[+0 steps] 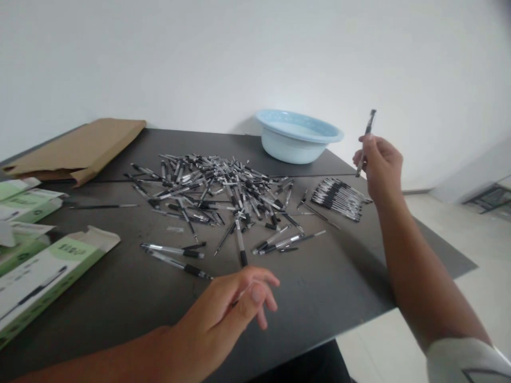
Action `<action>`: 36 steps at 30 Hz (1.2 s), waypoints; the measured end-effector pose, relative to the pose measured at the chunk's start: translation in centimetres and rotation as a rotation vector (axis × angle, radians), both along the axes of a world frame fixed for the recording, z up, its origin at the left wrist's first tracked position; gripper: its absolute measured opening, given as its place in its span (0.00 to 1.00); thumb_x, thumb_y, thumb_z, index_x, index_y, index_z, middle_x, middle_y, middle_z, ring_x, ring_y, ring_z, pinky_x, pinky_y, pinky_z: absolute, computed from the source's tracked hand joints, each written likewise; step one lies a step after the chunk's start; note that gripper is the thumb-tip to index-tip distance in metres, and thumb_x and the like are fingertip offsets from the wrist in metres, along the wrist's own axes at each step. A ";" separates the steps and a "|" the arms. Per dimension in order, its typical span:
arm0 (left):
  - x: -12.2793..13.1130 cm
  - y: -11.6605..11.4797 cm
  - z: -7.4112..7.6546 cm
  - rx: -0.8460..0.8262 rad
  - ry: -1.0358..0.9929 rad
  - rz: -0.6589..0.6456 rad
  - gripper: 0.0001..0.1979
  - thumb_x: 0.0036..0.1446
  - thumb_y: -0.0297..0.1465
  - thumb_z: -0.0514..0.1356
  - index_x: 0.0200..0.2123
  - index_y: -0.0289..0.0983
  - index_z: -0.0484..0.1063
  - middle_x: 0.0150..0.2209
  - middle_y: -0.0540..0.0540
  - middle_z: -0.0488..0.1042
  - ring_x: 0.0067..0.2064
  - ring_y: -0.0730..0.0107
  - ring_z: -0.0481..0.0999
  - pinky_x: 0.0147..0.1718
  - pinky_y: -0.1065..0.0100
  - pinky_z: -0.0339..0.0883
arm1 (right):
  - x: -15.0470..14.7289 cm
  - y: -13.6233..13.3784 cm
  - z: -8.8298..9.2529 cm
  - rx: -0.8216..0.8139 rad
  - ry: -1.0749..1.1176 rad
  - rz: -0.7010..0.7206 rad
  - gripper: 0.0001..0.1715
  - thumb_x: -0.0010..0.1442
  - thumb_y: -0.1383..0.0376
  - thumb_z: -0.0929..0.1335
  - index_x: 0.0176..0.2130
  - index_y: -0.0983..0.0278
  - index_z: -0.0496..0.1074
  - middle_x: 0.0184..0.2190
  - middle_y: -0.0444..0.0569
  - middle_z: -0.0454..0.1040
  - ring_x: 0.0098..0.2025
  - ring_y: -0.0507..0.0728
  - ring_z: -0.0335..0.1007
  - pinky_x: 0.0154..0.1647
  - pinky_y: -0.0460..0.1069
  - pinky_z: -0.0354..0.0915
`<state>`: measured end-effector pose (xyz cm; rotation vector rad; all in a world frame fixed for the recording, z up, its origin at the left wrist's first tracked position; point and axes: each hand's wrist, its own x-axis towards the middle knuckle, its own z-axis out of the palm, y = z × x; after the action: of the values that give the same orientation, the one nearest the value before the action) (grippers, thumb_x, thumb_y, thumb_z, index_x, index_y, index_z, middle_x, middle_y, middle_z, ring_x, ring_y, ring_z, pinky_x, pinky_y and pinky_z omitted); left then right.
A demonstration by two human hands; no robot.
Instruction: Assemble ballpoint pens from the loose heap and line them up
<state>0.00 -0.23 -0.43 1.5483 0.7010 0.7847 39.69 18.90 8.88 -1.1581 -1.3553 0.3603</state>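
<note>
My right hand [381, 159] is raised above the right side of the table, pinching a pen [369, 123] with a dark grip held nearly upright. Below and left of it lies a neat row of pens [337, 198], side by side. My left hand [235, 300] hovers over the front of the table, its fingers loosely curled and apart, with nothing visible in them. Just beyond it, a clear pen with a black grip [241, 244] points toward me. A large heap of loose pens and pen parts [223, 183] spreads across the middle of the table.
A light blue basin [295, 143] stands at the back right by the wall. A brown paper envelope [80, 149] lies at the back left. Several green and white pen boxes [59, 266] are at the left edge. The dark table [311, 298] ends at the right, above a pale floor.
</note>
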 end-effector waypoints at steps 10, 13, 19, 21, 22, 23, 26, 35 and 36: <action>0.2 -0.2 0.8 0.018 0.148 0.060 0.25 0.76 0.54 0.51 0.52 0.44 0.78 0.39 0.46 0.84 0.37 0.66 0.83 0.38 0.69 0.75 | 11.0 -0.6 -6.2 -0.354 -0.547 -0.214 0.13 0.72 0.57 0.73 0.54 0.57 0.79 0.59 0.51 0.77 0.57 0.62 0.77 0.55 0.56 0.76; 0.1 -0.1 0.6 0.051 0.173 0.041 0.20 0.76 0.51 0.53 0.53 0.46 0.78 0.40 0.47 0.84 0.38 0.66 0.83 0.40 0.68 0.75 | 13.2 -1.0 -6.8 -0.430 -0.588 -0.260 0.16 0.71 0.57 0.73 0.56 0.57 0.78 0.61 0.52 0.76 0.58 0.63 0.76 0.55 0.57 0.76; 0.0 -0.2 0.0 0.085 0.226 -0.007 0.12 0.75 0.43 0.57 0.55 0.48 0.75 0.42 0.48 0.83 0.39 0.67 0.83 0.40 0.70 0.75 | 16.1 -0.2 -7.1 -0.603 -0.606 -0.305 0.18 0.71 0.57 0.73 0.57 0.59 0.78 0.61 0.53 0.76 0.57 0.63 0.77 0.54 0.58 0.77; 0.1 -0.3 -0.1 0.107 0.225 0.008 0.11 0.74 0.42 0.59 0.54 0.47 0.73 0.41 0.49 0.82 0.37 0.69 0.81 0.38 0.72 0.75 | 16.2 0.1 -7.3 -0.635 -0.609 -0.297 0.18 0.71 0.57 0.73 0.58 0.59 0.78 0.61 0.53 0.76 0.57 0.63 0.77 0.54 0.58 0.77; 0.1 -0.3 -0.1 0.116 0.222 0.016 0.11 0.74 0.41 0.60 0.55 0.46 0.73 0.41 0.50 0.82 0.37 0.70 0.81 0.37 0.72 0.74 | 16.2 0.3 -7.4 -0.650 -0.611 -0.294 0.18 0.71 0.57 0.73 0.58 0.59 0.78 0.61 0.53 0.76 0.57 0.63 0.77 0.54 0.58 0.77; 0.2 -0.3 -0.1 0.124 0.220 0.021 0.11 0.73 0.40 0.61 0.55 0.46 0.72 0.41 0.50 0.82 0.36 0.71 0.80 0.37 0.73 0.74 | 16.1 0.4 -7.5 -0.664 -0.614 -0.291 0.18 0.71 0.57 0.73 0.58 0.59 0.77 0.62 0.53 0.76 0.57 0.63 0.77 0.54 0.58 0.77; 0.4 -0.2 0.1 0.122 0.222 0.006 0.12 0.73 0.39 0.62 0.55 0.45 0.71 0.40 0.51 0.81 0.35 0.72 0.80 0.35 0.73 0.73 | 15.8 1.2 -7.8 -0.706 -0.631 -0.330 0.20 0.71 0.57 0.74 0.59 0.60 0.77 0.61 0.53 0.76 0.57 0.64 0.77 0.54 0.59 0.77; 0.4 0.1 0.2 0.126 0.237 -0.027 0.14 0.71 0.36 0.63 0.57 0.46 0.69 0.41 0.53 0.81 0.34 0.74 0.78 0.35 0.74 0.72 | 15.5 2.2 -7.2 -0.833 -0.705 -0.341 0.20 0.71 0.56 0.73 0.59 0.60 0.76 0.62 0.53 0.75 0.57 0.64 0.77 0.54 0.59 0.77; 0.4 0.1 0.2 0.121 0.238 -0.029 0.14 0.71 0.36 0.63 0.57 0.46 0.69 0.41 0.53 0.81 0.34 0.74 0.78 0.34 0.74 0.72 | 15.4 2.1 -7.0 -0.832 -0.707 -0.329 0.20 0.72 0.56 0.73 0.59 0.60 0.76 0.62 0.53 0.75 0.57 0.64 0.77 0.54 0.59 0.77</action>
<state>0.36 -0.16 -0.24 1.7767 0.8143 0.6362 55.09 20.98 1.84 -2.3275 -1.6141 0.2862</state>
